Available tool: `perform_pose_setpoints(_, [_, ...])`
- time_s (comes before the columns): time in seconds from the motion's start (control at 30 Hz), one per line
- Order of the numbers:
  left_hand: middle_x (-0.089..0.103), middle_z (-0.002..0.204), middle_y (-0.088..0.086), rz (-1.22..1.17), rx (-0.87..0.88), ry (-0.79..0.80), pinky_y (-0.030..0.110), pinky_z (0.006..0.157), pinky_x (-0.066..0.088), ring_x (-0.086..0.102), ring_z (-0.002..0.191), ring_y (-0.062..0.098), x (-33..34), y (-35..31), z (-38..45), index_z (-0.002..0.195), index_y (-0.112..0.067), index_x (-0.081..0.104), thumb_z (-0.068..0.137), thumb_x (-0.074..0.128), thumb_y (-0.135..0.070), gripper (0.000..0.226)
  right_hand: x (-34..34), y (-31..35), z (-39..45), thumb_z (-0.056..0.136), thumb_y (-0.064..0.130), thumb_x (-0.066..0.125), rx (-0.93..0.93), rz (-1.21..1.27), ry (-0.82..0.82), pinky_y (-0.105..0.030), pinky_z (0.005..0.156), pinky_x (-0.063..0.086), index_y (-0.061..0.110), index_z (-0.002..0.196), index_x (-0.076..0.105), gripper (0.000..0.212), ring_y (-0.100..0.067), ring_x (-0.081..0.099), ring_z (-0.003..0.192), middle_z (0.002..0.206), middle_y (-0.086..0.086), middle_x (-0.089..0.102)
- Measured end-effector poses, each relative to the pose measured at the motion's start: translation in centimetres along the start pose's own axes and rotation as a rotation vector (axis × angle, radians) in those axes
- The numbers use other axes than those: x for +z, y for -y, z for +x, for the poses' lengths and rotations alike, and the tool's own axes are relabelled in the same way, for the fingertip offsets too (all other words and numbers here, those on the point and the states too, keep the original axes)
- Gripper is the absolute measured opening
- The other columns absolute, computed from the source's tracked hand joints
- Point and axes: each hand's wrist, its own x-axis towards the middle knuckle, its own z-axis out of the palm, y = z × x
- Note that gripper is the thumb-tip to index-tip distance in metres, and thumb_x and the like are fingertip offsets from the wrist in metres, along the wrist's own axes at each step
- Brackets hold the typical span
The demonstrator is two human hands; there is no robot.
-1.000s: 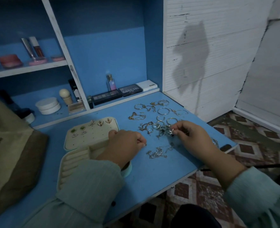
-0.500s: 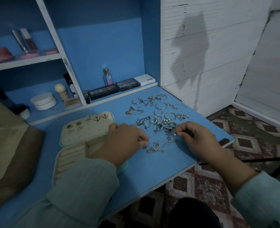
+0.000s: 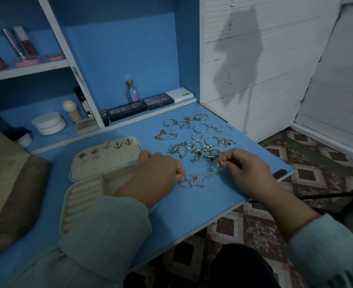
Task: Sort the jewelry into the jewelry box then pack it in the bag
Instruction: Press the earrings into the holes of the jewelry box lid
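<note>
The thin silver chain [image 3: 194,181], a tangled strand lying near the front edge of the blue-painted wooden desktop [image 3: 192,206], is now stretched between the two hands; a second ago both hands sat closer to the heap and the chain lay slack beside them. The left hand [image 3: 159,173] has its fingers curled with the fingertips [image 3: 180,176] pinching one end of the chain, while the right hand [image 3: 248,171] pinches a small piece at the other end, too small to say whether it is a clasp or a pendant. This looks like untangling the chain before it goes in, so sorting is only partly done. Just beyond the hands, toward the desktop's back right corner, the loose pile of gold and silver hoops, rings and chains [image 3: 200,140] waits unsorted. At the left hand's side the open cream jewelry box [image 3: 84,196] holds several stud earrings [image 3: 109,151] pinned in its lid; its ring rolls look unfilled. The beige and brown fabric bag [image 3: 7,183] sits at the desktop's left edge, unpacked.
</note>
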Motion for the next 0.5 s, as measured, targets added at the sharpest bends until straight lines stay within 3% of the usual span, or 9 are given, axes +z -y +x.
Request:
perform_pose_setpoints(0.17, [0.061,0.104,-0.018,-0.037,0.043,-0.045,0.035,0.089,0.018,0.046,0.107,0.010,0.4,-0.5,-0.1,0.105,-0.039,0.062,0.094,0.047,-0.038,0.018,0.2,-0.3,0.1,0.089,0.007,0.058,0.014,0.086,-0.042,0.003,0.059,0.034,0.021,0.081,0.061,0.016,0.020,0.048,0.066,0.076,0.019,0.055])
perform_pose_setpoints(0.33, [0.054,0.121,-0.016,-0.063,0.158,-0.066,0.035,0.097,0.019,0.042,0.118,0.011,0.6,-1.7,-0.1,0.124,-0.040,0.054,0.096,0.044,-0.040,0.030,0.2,-0.8,0.3,0.089,0.010,0.059,0.045,0.109,-0.071,0.000,0.060,0.036,0.022,0.080,0.061,0.016,0.003,0.050,0.068,0.076,0.016,0.058])
perform_pose_setpoints(0.5, [0.054,0.120,-0.012,-0.110,0.262,-0.049,0.027,0.091,0.026,0.045,0.114,0.012,1.2,-2.2,0.4,0.123,-0.037,0.057,0.097,0.043,-0.034,0.030,0.1,-0.9,0.4,0.089,0.009,0.059,0.046,0.117,-0.076,0.001,0.061,0.036,0.018,0.082,0.063,0.012,0.004,0.049,0.069,0.075,0.016,0.057])
